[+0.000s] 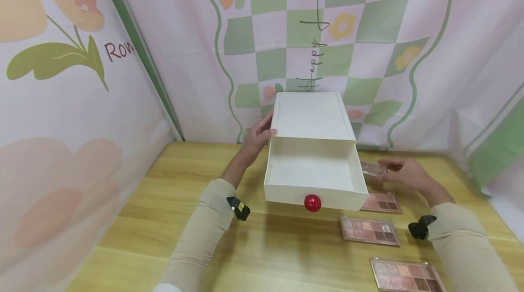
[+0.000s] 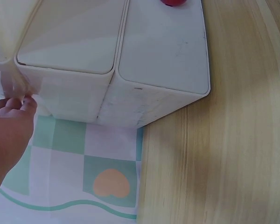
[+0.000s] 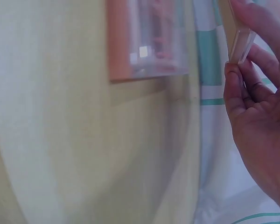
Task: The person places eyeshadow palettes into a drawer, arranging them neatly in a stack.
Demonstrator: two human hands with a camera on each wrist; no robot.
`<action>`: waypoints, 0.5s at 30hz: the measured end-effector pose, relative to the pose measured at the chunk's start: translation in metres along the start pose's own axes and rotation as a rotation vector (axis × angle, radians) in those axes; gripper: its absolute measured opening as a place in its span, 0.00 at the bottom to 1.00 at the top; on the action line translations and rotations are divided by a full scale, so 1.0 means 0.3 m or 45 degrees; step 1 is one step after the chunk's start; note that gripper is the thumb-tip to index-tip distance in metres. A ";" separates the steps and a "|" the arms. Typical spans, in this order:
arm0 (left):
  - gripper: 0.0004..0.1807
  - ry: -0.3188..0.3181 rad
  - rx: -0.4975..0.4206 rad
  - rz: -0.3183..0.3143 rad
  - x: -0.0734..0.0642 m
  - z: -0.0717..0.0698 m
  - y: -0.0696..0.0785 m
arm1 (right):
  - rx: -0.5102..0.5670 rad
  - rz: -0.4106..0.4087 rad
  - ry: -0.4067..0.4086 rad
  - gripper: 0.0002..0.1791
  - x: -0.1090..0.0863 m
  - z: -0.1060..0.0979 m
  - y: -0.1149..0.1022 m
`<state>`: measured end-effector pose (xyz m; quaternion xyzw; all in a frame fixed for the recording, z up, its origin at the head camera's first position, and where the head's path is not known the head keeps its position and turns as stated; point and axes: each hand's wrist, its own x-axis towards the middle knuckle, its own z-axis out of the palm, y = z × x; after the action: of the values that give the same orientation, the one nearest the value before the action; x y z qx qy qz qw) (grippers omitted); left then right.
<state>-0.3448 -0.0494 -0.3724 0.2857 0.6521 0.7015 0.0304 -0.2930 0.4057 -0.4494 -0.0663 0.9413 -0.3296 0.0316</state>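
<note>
The left hand (image 1: 259, 133) is touching the left side of the white cabinet (image 1: 312, 114), whether gripping or merely pressing I cannot tell, while the right hand (image 1: 411, 177) is pinching an eyeshadow palette (image 1: 372, 169) to the cabinet's right. Ideally, the left should be steadying the cabinet without shoving, the right holding the palette by its edges, clear of the cabinet's open drawer (image 1: 286, 193).

Wood tabletop (image 1: 151, 219); grn-chk cloth (image 1: 268, 32) behind; floral cloth (image 1: 73, 114) L.
</note>
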 end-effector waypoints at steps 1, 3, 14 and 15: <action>0.44 0.000 0.006 0.003 0.001 -0.001 -0.001 | -0.003 -0.003 0.011 0.40 0.000 -0.005 -0.004; 0.43 -0.001 0.013 0.009 0.001 -0.001 0.002 | -0.004 -0.010 0.034 0.40 -0.002 -0.014 -0.014; 0.39 0.029 0.033 0.015 -0.001 0.002 0.002 | -0.034 -0.038 0.084 0.38 -0.037 -0.071 -0.079; 0.40 0.030 0.030 0.018 0.000 0.002 0.001 | -0.040 -0.035 0.079 0.38 -0.040 -0.076 -0.082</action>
<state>-0.3444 -0.0489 -0.3722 0.2824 0.6586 0.6973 0.0146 -0.2808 0.4027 -0.4161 -0.0695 0.9459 -0.3169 -0.0033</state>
